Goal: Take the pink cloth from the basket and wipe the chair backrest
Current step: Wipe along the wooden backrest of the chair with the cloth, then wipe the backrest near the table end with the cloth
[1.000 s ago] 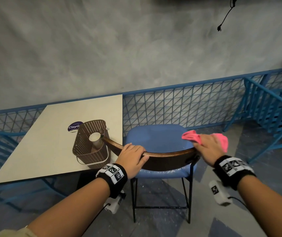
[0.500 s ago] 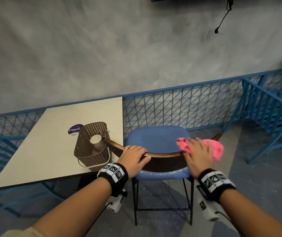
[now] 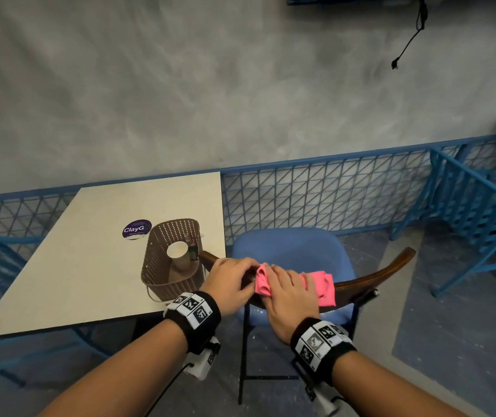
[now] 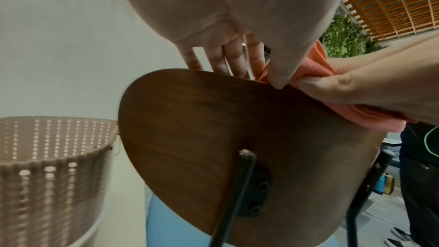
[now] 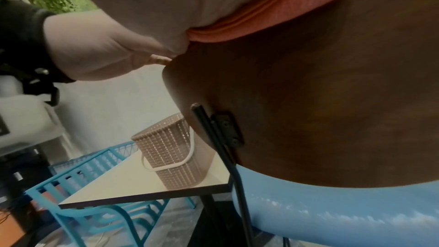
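- The basket (image 3: 172, 260) sits on the surface (image 3: 90, 260) in the same spot; the cloth is out of it.
- The left hand (image 3: 231, 281) has not moved; its fingers (image 4: 234, 57) curl over the chair backrest (image 3: 373, 273).
- The right hand (image 3: 290, 291) has slid left, its fingers flat on the pink cloth (image 3: 322, 285); the cloth now touches the left hand; I think this wipe is almost done.
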